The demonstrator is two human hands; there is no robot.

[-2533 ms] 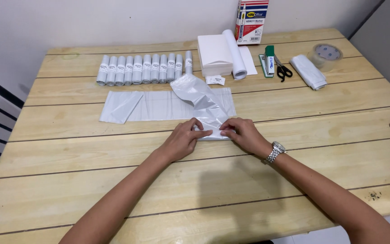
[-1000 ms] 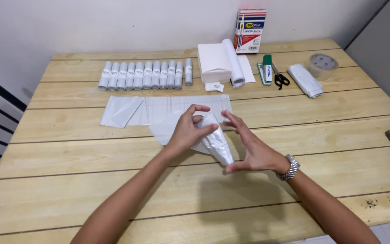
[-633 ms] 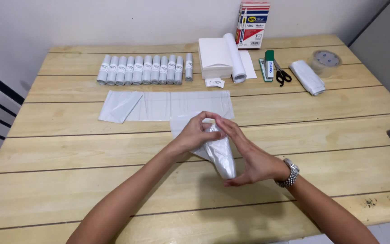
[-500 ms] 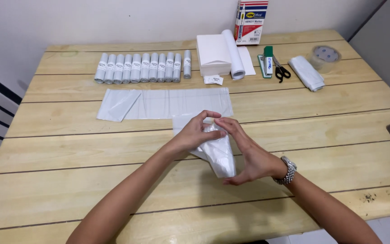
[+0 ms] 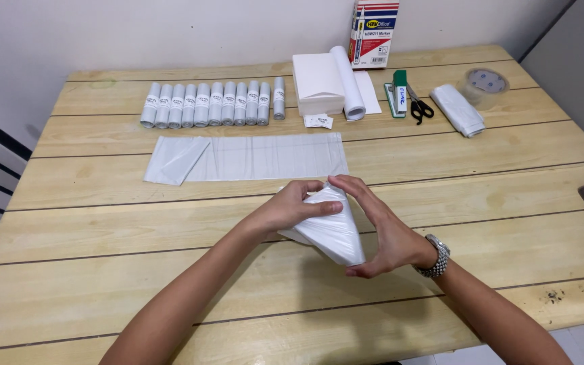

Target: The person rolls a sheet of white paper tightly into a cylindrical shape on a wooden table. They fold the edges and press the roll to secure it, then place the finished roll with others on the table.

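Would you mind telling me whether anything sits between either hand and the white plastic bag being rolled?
Nothing visible does: the left hand and the right hand both grip the rolled plastic bag directly, one on each side.

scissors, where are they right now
In the head view the scissors lie at the table's far right, between the green stapler and a folded white plastic bag.

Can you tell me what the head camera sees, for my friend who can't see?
Two hands, left hand and right hand, hold a folded white plastic bag above a wooden table. Behind lie a flat plastic sheet and a row of small rolls.
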